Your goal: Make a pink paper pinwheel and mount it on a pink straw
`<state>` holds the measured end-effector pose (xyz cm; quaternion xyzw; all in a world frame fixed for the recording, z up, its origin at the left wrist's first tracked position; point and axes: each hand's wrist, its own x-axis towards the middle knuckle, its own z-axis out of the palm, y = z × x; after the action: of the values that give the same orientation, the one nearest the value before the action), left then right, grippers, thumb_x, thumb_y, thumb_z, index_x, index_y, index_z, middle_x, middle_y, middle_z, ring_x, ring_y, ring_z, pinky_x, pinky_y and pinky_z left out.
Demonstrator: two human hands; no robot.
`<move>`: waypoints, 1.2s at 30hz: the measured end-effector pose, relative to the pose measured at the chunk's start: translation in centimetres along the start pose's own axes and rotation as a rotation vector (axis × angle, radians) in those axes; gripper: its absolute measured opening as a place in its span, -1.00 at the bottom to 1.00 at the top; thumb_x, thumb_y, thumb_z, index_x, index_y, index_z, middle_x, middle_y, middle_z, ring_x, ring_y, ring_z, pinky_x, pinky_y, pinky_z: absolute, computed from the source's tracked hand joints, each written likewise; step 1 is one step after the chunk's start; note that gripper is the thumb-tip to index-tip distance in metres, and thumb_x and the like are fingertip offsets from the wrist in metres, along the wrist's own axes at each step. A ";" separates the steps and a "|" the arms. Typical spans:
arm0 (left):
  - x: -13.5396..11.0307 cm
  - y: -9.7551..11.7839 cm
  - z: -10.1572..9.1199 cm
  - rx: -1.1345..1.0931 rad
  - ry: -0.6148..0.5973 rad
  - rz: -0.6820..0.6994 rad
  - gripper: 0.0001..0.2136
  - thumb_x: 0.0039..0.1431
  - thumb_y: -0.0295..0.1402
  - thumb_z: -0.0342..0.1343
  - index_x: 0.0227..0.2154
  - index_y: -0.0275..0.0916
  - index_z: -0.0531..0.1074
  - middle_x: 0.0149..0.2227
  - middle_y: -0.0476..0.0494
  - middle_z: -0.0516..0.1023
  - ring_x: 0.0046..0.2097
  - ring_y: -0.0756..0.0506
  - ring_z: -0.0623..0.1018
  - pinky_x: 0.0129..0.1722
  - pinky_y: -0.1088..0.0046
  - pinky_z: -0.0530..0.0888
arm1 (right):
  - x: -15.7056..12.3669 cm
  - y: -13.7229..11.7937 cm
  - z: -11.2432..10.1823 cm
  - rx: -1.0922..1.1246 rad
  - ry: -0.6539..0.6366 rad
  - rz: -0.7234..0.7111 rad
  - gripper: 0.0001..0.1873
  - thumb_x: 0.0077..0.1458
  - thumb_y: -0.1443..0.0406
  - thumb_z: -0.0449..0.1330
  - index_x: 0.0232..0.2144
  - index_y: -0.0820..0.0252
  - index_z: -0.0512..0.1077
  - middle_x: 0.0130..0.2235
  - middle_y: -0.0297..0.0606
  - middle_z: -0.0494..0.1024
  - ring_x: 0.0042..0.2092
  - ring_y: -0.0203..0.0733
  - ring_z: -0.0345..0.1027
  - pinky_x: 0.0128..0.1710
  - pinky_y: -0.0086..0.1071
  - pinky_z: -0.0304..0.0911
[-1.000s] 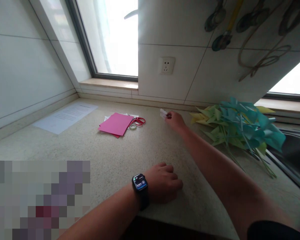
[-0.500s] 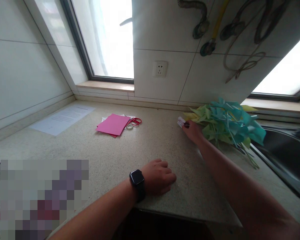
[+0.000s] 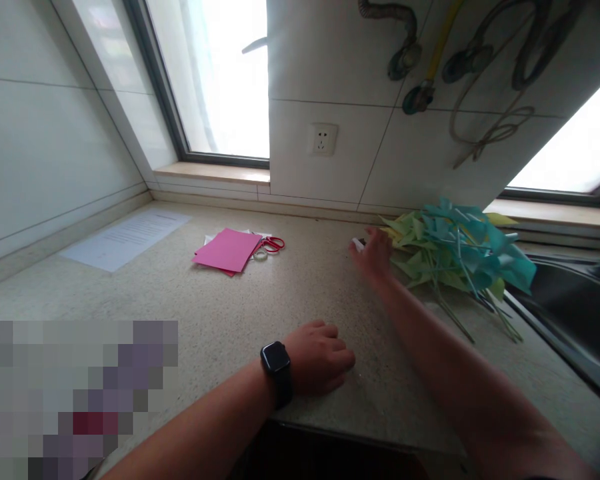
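Observation:
My left hand (image 3: 320,358), with a black smartwatch (image 3: 275,358) on its wrist, rests on the countertop near its front edge. Its fingers are loosely curled in and nothing shows in them. Farther back, my right hand (image 3: 374,257) reaches beside the paper flowers and closes its thumb and fingers around a small white object (image 3: 359,245) with a dark part. That object is mostly covered, and its kind cannot be made out. Just right of the hand lies a bunch of teal and yellow-green paper flowers (image 3: 460,233) with thin green stems.
Pink paper sheets (image 3: 227,250), red-handled scissors (image 3: 274,245) and a tape roll (image 3: 261,255) lie left of centre. A printed sheet (image 3: 127,237) is at the back left. On the right is a dark sink (image 3: 575,307). A socket (image 3: 324,139) and pipes are on the wall.
My right hand has shifted slightly left and turned, covering more of the small white object. A flower stem now shows more plainly beside my forearm. My left hand stays in place.

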<state>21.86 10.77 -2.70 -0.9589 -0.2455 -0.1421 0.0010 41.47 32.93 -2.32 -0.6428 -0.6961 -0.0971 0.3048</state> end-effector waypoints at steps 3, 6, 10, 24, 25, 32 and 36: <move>0.0 0.0 0.4 -0.006 0.007 0.002 -0.91 0.23 -0.29 0.17 -0.31 -0.18 0.42 -0.38 -0.06 0.58 -0.27 -0.14 0.47 -0.31 0.26 0.33 | 0.0 -5.2 0.8 0.050 -0.136 -0.189 -0.63 0.30 0.17 0.21 0.09 0.18 0.41 0.12 -0.11 0.46 0.05 -0.03 0.43 0.02 -0.03 0.40; 0.1 -0.1 0.7 -0.016 0.012 0.003 -0.92 0.24 -0.30 0.16 -0.31 -0.18 0.43 -0.39 -0.06 0.59 -0.29 -0.14 0.48 -0.35 0.28 0.34 | -0.4 -10.8 2.6 0.111 -0.293 -0.345 -0.66 0.31 0.17 0.20 0.07 0.19 0.42 0.08 -0.13 0.48 0.00 -0.08 0.46 -0.03 -0.08 0.43; 0.1 -0.1 1.0 -0.034 0.026 0.003 -0.92 0.24 -0.31 0.13 -0.34 -0.18 0.44 -0.41 -0.06 0.60 -0.28 -0.14 0.52 -0.35 0.31 0.37 | -0.9 -16.8 4.8 0.140 -0.405 -0.422 -0.65 0.31 0.17 0.20 0.08 0.18 0.41 0.09 -0.12 0.48 0.00 -0.07 0.45 -0.02 -0.08 0.43; 0.0 -0.5 1.5 -0.063 0.034 -0.001 -0.93 0.22 -0.36 0.11 -0.36 -0.19 0.46 -0.36 -0.09 0.63 -0.25 -0.14 0.57 -0.28 0.31 0.44 | 0.1 -18.6 6.5 0.119 -0.533 -0.206 -0.64 0.30 0.17 0.22 0.08 0.18 0.41 0.09 -0.12 0.48 0.00 -0.06 0.45 -0.03 -0.09 0.44; 0.0 -0.5 1.3 -0.061 0.027 -0.002 -0.92 0.23 -0.35 0.11 -0.36 -0.19 0.46 -0.38 -0.09 0.62 -0.28 -0.14 0.56 -0.31 0.31 0.42 | 0.1 -18.0 6.1 0.130 -0.533 -0.209 -0.65 0.30 0.17 0.21 0.08 0.17 0.41 0.09 -0.13 0.48 0.01 -0.07 0.45 -0.03 -0.10 0.44; 0.1 -0.2 0.1 -0.046 -0.023 -0.005 -0.92 0.23 -0.31 0.14 -0.34 -0.19 0.45 -0.40 -0.09 0.60 -0.32 -0.15 0.52 -0.36 0.29 0.40 | -2.2 -9.9 1.2 0.202 -0.461 -0.208 -0.67 0.31 0.18 0.20 0.06 0.16 0.43 0.09 -0.14 0.49 0.00 -0.08 0.45 -0.02 -0.10 0.43; 0.0 -0.1 -0.1 -0.054 -0.036 -0.015 -0.93 0.24 -0.33 0.13 -0.35 -0.19 0.45 -0.40 -0.09 0.59 -0.33 -0.14 0.50 -0.33 0.32 0.40 | -4.0 -3.2 -1.8 0.171 -0.417 -0.119 -0.68 0.32 0.17 0.19 0.05 0.19 0.43 0.06 -0.13 0.50 -0.03 -0.10 0.47 -0.04 -0.11 0.44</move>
<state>21.84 10.84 -2.60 -0.9591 -0.2488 -0.1313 -0.0302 38.87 28.11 -2.26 -0.5784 -0.7865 0.0792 0.2017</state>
